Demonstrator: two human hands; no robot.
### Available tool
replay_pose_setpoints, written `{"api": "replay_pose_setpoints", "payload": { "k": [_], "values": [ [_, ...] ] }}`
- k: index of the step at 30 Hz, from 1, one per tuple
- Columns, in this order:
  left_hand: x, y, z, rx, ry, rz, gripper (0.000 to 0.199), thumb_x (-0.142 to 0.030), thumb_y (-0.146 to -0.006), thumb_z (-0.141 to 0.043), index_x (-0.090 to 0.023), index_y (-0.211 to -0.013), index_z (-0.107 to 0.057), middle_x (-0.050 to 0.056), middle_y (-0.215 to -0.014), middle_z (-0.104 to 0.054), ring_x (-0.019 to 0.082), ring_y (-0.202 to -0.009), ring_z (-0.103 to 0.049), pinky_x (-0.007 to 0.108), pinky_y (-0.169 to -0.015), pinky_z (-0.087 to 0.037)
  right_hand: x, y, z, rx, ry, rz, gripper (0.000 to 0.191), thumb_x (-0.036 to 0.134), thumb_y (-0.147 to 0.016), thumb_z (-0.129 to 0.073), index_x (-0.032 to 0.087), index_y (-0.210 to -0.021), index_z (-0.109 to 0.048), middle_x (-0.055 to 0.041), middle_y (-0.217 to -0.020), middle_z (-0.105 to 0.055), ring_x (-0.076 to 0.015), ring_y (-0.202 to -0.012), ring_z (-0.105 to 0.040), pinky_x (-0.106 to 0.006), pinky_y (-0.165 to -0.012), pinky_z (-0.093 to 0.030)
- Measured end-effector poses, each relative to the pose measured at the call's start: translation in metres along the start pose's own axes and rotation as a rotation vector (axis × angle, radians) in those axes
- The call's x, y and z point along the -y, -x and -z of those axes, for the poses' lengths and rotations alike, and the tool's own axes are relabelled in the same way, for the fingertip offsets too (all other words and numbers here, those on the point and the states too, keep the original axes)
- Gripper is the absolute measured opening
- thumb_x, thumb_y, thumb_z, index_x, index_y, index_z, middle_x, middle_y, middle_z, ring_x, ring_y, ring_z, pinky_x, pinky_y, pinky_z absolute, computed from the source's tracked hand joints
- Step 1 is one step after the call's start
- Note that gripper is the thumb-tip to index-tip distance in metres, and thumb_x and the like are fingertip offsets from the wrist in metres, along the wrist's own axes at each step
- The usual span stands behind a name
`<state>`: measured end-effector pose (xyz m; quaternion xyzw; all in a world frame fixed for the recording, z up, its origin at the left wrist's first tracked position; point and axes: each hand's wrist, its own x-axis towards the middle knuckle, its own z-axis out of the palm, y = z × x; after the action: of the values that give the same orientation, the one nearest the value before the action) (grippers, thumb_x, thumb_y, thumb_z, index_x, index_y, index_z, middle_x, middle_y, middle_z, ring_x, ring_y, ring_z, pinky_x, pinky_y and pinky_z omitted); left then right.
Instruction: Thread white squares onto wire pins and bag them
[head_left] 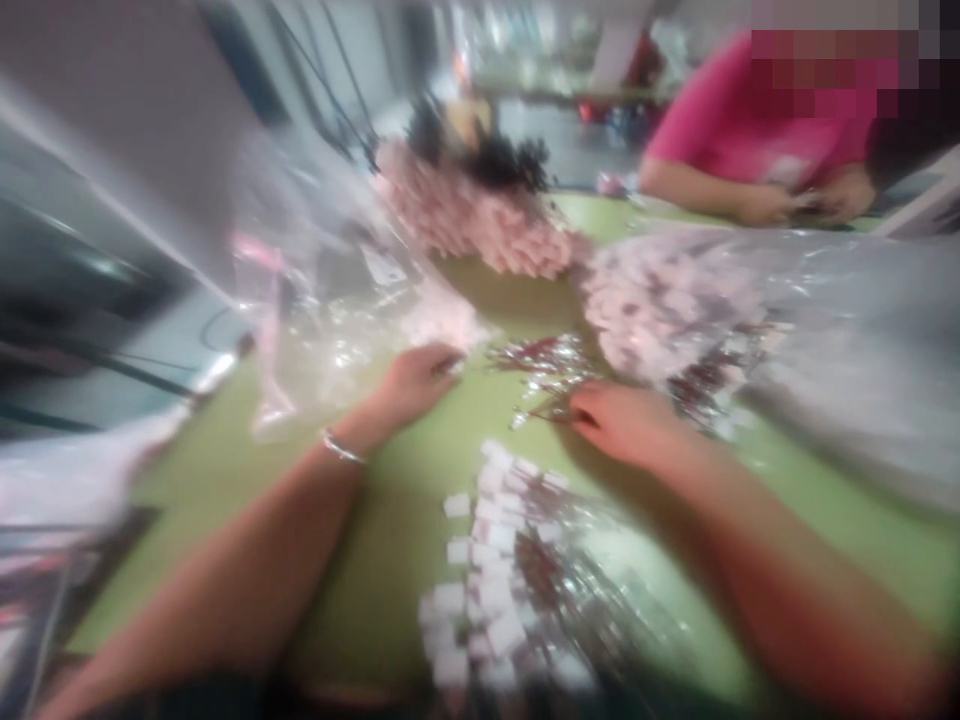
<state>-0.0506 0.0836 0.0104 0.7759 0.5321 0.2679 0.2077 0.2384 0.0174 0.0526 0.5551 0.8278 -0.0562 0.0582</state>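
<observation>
My left hand (416, 382), wearing a bracelet, is closed over the table beside a pale pink bundle (446, 318) at the mouth of a clear plastic bag. A small pale bit shows at its fingertips, too blurred to name. My right hand (622, 418) has its fingers curled onto thin reddish-brown stems with shiny tips (544, 355), which lie loosely in a small heap. Nearer to me spreads a bunch of similar stems with white square tags (499, 575), partly under clear plastic. The whole view is smeared by motion.
Pink bundled pieces (480, 215) with dark tops lie at the back of the green table (390, 560). At the right is a pale pink bunch (667, 300) by a large plastic bag (862, 350). Clear plastic (330, 290) lies at left. A person in pink (750, 130) works across the table.
</observation>
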Motion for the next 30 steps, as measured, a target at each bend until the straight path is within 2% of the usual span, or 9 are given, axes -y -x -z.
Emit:
{"api": "replay_pose_setpoints", "payload": {
  "k": [4,7,10,12,14,19,25,28,30],
  "values": [
    [-0.002,0.002,-0.002,-0.05,0.083,0.07,0.034,-0.027,-0.077,-0.061,-0.02,-0.109,-0.071,0.005,-0.091,-0.071,0.019,-0.08,-0.063,0.031,-0.081,-0.048,0.002,-0.002,0.001,-0.114,-0.035,0.038,0.015,0.027,-0.09,-0.048,0.022,-0.085,-0.062,-0.0058,-0.092,-0.064,-0.0193,-0.079,-0.06,-0.031,-0.059,-0.039],
    [-0.009,0.001,-0.002,-0.107,0.255,0.184,0.03,-0.027,-0.076,-0.064,-0.019,-0.104,-0.072,0.006,-0.09,-0.072,0.019,-0.081,-0.065,0.034,-0.083,-0.05,0.004,-0.003,-0.001,-0.179,0.0,-0.024,0.017,0.025,-0.091,-0.046,0.022,-0.094,-0.063,-0.0062,-0.099,-0.063,-0.0199,-0.084,-0.06,-0.03,-0.059,-0.038],
    [-0.022,0.002,-0.003,-0.095,0.632,0.295,0.036,-0.027,-0.073,-0.07,-0.015,-0.106,-0.07,0.008,-0.087,-0.072,0.019,-0.078,-0.067,0.035,-0.079,-0.053,-0.004,-0.003,-0.001,-0.112,0.075,-0.097,0.016,0.025,-0.09,-0.049,0.021,-0.092,-0.063,-0.0069,-0.099,-0.062,-0.0198,-0.08,-0.06,-0.03,-0.057,-0.037],
    [-0.031,0.005,-0.003,-0.047,0.86,0.344,0.039,-0.027,-0.072,-0.072,-0.013,-0.109,-0.067,0.008,-0.082,-0.072,0.018,-0.075,-0.068,0.035,-0.077,-0.054,-0.009,-0.002,0.0,-0.052,0.08,-0.073,0.014,0.026,-0.089,-0.05,0.021,-0.092,-0.063,-0.0066,-0.098,-0.062,-0.0201,-0.081,-0.06,-0.03,-0.058,-0.037],
    [-0.038,0.008,-0.005,0.015,0.989,0.382,0.041,-0.024,-0.072,-0.074,-0.013,-0.111,-0.066,0.008,-0.078,-0.072,0.017,-0.074,-0.069,0.032,-0.075,-0.055,-0.013,-0.002,-0.001,-0.029,0.067,-0.066,0.013,0.026,-0.089,-0.05,0.022,-0.092,-0.062,-0.006,-0.098,-0.062,-0.0204,-0.081,-0.061,-0.03,-0.059,-0.038],
    [-0.045,0.012,-0.009,0.124,1.056,0.435,0.037,-0.023,-0.071,-0.077,-0.014,-0.107,-0.069,0.009,-0.08,-0.073,0.016,-0.071,-0.068,0.028,-0.067,-0.053,-0.012,-0.005,-0.003,-0.032,-0.047,-0.085,0.015,0.023,-0.088,-0.047,0.022,-0.086,-0.062,-0.0051,-0.1,-0.064,-0.0189,-0.08,-0.061,-0.029,-0.059,-0.038],
    [-0.042,0.012,-0.015,0.027,1.074,0.403,0.031,-0.025,-0.066,-0.08,-0.014,-0.094,-0.071,0.005,-0.077,-0.071,0.012,-0.065,-0.063,0.025,-0.063,-0.048,-0.009,-0.002,0.007,-0.034,-0.095,-0.071,0.014,0.021,-0.086,-0.049,0.022,-0.08,-0.062,-0.0048,-0.094,-0.063,-0.0165,-0.075,-0.058,-0.03,-0.061,-0.039],
    [-0.043,0.013,-0.017,0.046,1.042,0.351,0.03,-0.028,-0.068,-0.079,-0.014,-0.094,-0.071,0.004,-0.076,-0.069,0.01,-0.061,-0.058,0.023,-0.058,-0.043,-0.009,0.0,0.011,-0.011,-0.054,-0.066,0.01,0.024,-0.084,-0.054,0.021,-0.08,-0.063,-0.0062,-0.096,-0.064,-0.018,-0.077,-0.058,-0.03,-0.061,-0.039],
    [-0.045,0.015,-0.02,0.069,1.037,0.344,0.029,-0.027,-0.069,-0.079,-0.015,-0.093,-0.071,0.004,-0.078,-0.069,0.009,-0.061,-0.056,0.023,-0.058,-0.042,-0.006,-0.001,0.01,-0.04,-0.062,-0.081,0.012,0.028,-0.085,-0.054,0.022,-0.081,-0.063,-0.0063,-0.095,-0.064,-0.018,-0.075,-0.058,-0.03,-0.059,-0.038]
  ]
}}
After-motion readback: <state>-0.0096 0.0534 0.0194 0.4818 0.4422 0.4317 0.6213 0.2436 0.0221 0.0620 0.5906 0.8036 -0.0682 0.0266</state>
